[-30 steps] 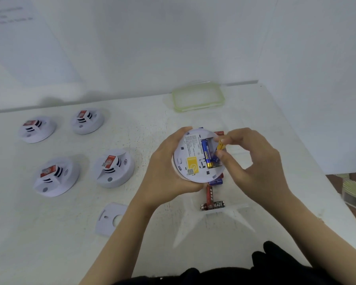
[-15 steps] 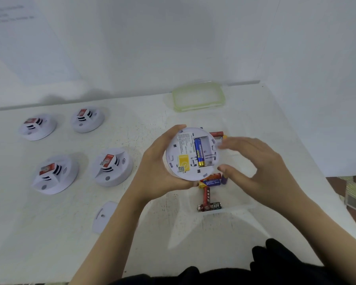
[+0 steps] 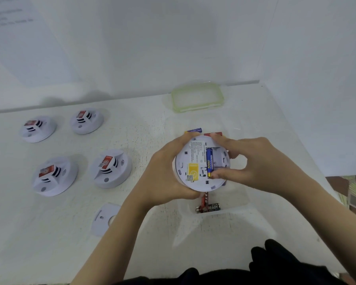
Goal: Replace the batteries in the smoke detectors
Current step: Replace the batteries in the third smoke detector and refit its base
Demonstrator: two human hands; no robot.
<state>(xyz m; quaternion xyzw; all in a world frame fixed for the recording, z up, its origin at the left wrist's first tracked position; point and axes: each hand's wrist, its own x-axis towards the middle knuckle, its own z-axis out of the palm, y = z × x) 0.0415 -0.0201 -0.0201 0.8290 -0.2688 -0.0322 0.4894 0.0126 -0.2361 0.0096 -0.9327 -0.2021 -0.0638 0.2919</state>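
A white, faintly speckled table point(image 3: 132, 124) runs back into a corner of plain white walls. Above it the left hand point(image 3: 164, 171) grips the left side of a detector point(image 3: 195, 161), a round white plastic disc held with its flat back facing up, fingers curling over its far and near edges. The right hand point(image 3: 261, 165) pinches the same disc from the other side: a finger hooks over the far rim, and the thumb lies across the near end of the recess, touching the tip of a battery point(image 3: 209, 161). That battery is a slim blue cylinder with a gold end, seated lengthwise in the recess. Beside it the back carries a square yellow label point(image 3: 192, 170), a small code sticker and rows of fine print too small to read.

Directly under the hands stands a box point(image 3: 234, 210) of clear plastic, its walls barely showing. Loose batteries point(image 3: 213, 207) lie in it: a black one marked READY, a red one crossing it, and blue and red ends peeking out past the disc's far edge.

Near the left forearm a flat white plate point(image 3: 104, 220) with a round hole lies on the table. Further left, four detectors point(image 3: 111, 168) sit dome-up in two rows, each a white disc with dark vent slits and a red sticker. At the far edge rests a rounded rectangular lid point(image 3: 196, 97), translucent with a pale green rim
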